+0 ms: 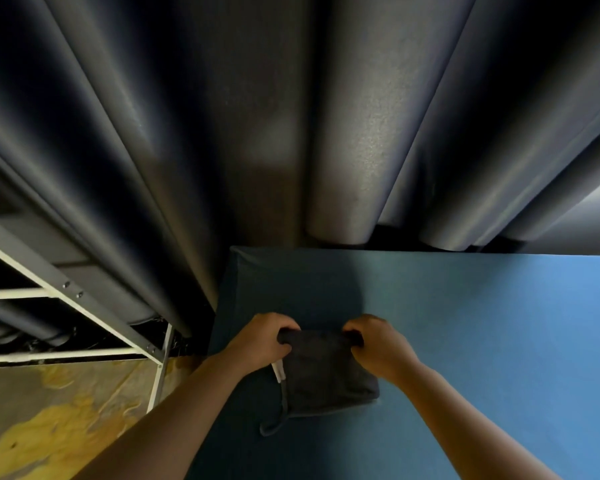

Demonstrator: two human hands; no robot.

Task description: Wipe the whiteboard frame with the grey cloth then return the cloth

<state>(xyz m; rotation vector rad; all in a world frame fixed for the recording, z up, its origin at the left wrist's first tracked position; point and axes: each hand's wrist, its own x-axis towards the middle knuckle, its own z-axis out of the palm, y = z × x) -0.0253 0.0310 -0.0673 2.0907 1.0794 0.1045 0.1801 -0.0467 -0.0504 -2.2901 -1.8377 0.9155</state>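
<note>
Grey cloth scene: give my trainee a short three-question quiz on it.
1. True or false: both hands grip the grey cloth.
2. What does the cloth lie on? A) blue table B) floor C) metal frame
3. Which hand is nearer the white tag?

Key:
1. True. The left hand and right hand pinch its far corners.
2. A, the blue table.
3. The left hand.
</note>
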